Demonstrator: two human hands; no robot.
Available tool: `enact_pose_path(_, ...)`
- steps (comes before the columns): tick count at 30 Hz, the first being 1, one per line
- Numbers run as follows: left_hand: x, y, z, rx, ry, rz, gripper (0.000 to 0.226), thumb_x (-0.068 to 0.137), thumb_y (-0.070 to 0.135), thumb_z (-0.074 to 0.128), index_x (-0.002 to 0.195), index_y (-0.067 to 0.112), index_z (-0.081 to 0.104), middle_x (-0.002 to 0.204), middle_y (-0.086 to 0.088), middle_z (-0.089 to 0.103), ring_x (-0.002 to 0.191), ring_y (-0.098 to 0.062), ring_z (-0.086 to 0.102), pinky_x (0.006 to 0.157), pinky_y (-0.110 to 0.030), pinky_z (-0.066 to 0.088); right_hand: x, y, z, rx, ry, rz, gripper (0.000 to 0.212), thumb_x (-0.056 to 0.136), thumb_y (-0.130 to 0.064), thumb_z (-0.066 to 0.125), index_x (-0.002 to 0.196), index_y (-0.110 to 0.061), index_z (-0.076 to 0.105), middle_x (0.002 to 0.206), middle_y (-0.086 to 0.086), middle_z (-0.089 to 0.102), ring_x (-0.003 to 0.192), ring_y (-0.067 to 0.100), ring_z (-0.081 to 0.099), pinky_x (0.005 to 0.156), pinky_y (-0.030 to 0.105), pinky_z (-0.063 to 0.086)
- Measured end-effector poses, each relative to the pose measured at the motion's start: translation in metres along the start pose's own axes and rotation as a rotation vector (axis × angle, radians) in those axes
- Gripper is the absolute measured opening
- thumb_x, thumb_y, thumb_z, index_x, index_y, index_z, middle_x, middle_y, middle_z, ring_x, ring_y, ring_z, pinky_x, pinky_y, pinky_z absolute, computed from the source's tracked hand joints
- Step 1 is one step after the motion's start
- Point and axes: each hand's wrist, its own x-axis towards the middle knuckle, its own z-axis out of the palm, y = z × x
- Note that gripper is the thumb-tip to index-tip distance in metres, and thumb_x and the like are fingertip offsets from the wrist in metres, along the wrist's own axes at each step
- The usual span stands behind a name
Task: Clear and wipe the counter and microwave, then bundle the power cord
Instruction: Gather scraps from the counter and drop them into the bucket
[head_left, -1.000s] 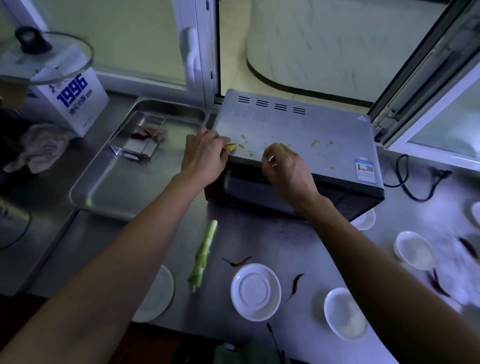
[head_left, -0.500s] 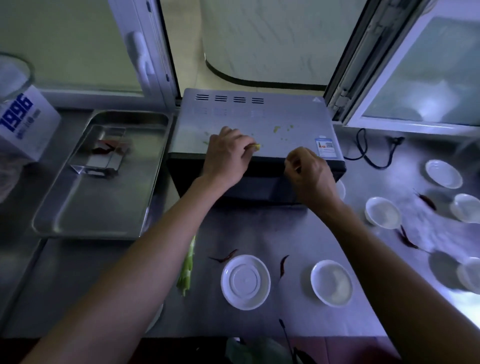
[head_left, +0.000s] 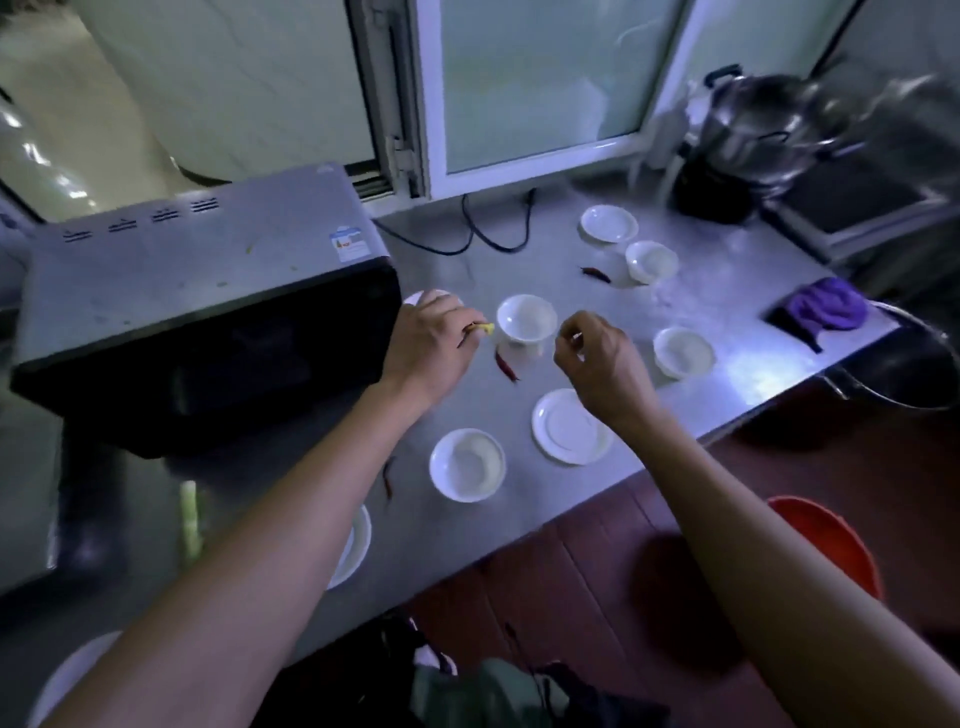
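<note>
Stainless steel runs under everything we see: a long counter (head_left: 519, 519) set below a window, dim and bluish. Nearest to us a plate (head_left: 358, 540) sits half hidden under our left forearm, with a green stalk (head_left: 189, 519) lying beside it. Just beyond are a white bowl (head_left: 467, 464) and a flat saucer (head_left: 569, 426), and a dried chili (head_left: 388, 475) between bowl and forearm.

Our left hand (head_left: 428, 348) hovers over the counter beside the microwave (head_left: 197, 291), fingers curled around small scraps: a yellow bit (head_left: 487, 328) and what looks like a chili stem poke out past the knuckles. Our right hand (head_left: 602, 364) hangs near it, thumb and forefinger pressed together as if on a crumb; we cannot tell whether anything is in the pinch. Another chili (head_left: 506, 366) lies between the 2 hands, just below a second bowl (head_left: 525, 318).

Farther out stand 3 more dishes, a third chili (head_left: 596, 274), a purple cloth (head_left: 826, 312) at the counter's far right edge, and the power cord (head_left: 483, 236) looping loose behind the microwave. A few green flecks dot the microwave top.

The risk, as we judge it, is spillage: the left hand's loose scraps could drop back among the dishes, or into a clean bowl. Reaching for the chili so close to that bowl could also nudge it.
</note>
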Motion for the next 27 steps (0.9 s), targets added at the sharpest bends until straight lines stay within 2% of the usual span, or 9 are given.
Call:
enact_pose_path(7, 0.003, 0.128, 0.070, -0.044, -0.141, 0.183, 0.012, 0.088, 0.021, 0.071, 0.091, 0.011, 0.077, 0.083, -0.009, 0.069, 0.085, -0.035, 0.058, 0.071, -0.045, 0.049, -0.085, 0.112, -0.076, -0.077, 0.031, 0.216, 0.014, 0.096, -0.019, 0.055, 0.093, -0.006, 0.056, 0.095, 0.014, 0.065, 0.084, 0.036, 0.061, 0.073, 0.049, 0.050)
enact_pose_path(11, 0.000, 0.197, 0.105, -0.079, -0.230, 0.291, 0.016, 0.091, 0.026, 0.067, 0.096, 0.014, 0.077, 0.089, -0.006, 0.069, 0.091, -0.032, 0.057, 0.077, -0.043, 0.046, -0.138, 0.166, -0.109, -0.086, 0.095, 0.363, 0.010, 0.093, -0.020, 0.055, 0.087, -0.012, 0.055, 0.090, 0.007, 0.062, 0.083, 0.032, 0.058, 0.071, 0.042, 0.048)
enact_pose_path(15, -0.005, 0.254, 0.136, -0.118, -0.316, 0.426, 0.018, 0.092, 0.028, 0.068, 0.095, 0.012, 0.076, 0.088, -0.007, 0.067, 0.092, -0.031, 0.057, 0.077, -0.044, 0.047, -0.191, 0.205, -0.132, -0.077, 0.169, 0.486, 0.016, 0.093, -0.022, 0.055, 0.079, -0.018, 0.047, 0.083, -0.002, 0.054, 0.078, 0.028, 0.055, 0.065, 0.034, 0.037)
enact_pose_path(17, -0.010, 0.280, 0.153, -0.139, -0.361, 0.473, 0.016, 0.090, 0.026, 0.070, 0.096, 0.012, 0.076, 0.089, -0.006, 0.067, 0.095, -0.031, 0.058, 0.079, -0.041, 0.046, -0.215, 0.222, -0.138, -0.071, 0.185, 0.555, 0.016, 0.092, -0.020, 0.057, 0.079, -0.019, 0.047, 0.085, 0.002, 0.057, 0.080, 0.030, 0.056, 0.067, 0.036, 0.040)
enact_pose_path(20, -0.015, 0.312, 0.178, -0.176, -0.431, 0.538, 0.014, 0.089, 0.024, 0.071, 0.097, 0.014, 0.077, 0.089, -0.007, 0.068, 0.095, -0.031, 0.059, 0.083, -0.040, 0.046, -0.244, 0.246, -0.142, -0.055, 0.204, 0.636, 0.012, 0.092, -0.019, 0.057, 0.085, -0.010, 0.055, 0.092, 0.010, 0.064, 0.084, 0.032, 0.060, 0.074, 0.043, 0.047)
enact_pose_path(23, -0.013, 0.341, 0.208, -0.187, -0.514, 0.616, 0.017, 0.091, 0.026, 0.069, 0.102, 0.015, 0.076, 0.094, -0.005, 0.067, 0.097, -0.028, 0.057, 0.084, -0.045, 0.048, -0.266, 0.269, -0.145, -0.059, 0.217, 0.720, 0.011, 0.095, -0.022, 0.056, 0.091, -0.012, 0.058, 0.098, 0.006, 0.066, 0.088, 0.027, 0.061, 0.077, 0.042, 0.049)
enact_pose_path(27, -0.003, 0.371, 0.258, -0.202, -0.589, 0.694, 0.020, 0.093, 0.030, 0.066, 0.104, 0.017, 0.075, 0.099, -0.004, 0.068, 0.099, -0.026, 0.056, 0.083, -0.045, 0.048, -0.281, 0.306, -0.147, -0.066, 0.222, 0.835, 0.008, 0.095, -0.021, 0.056, 0.089, -0.015, 0.057, 0.096, 0.003, 0.066, 0.086, 0.026, 0.062, 0.078, 0.045, 0.051)
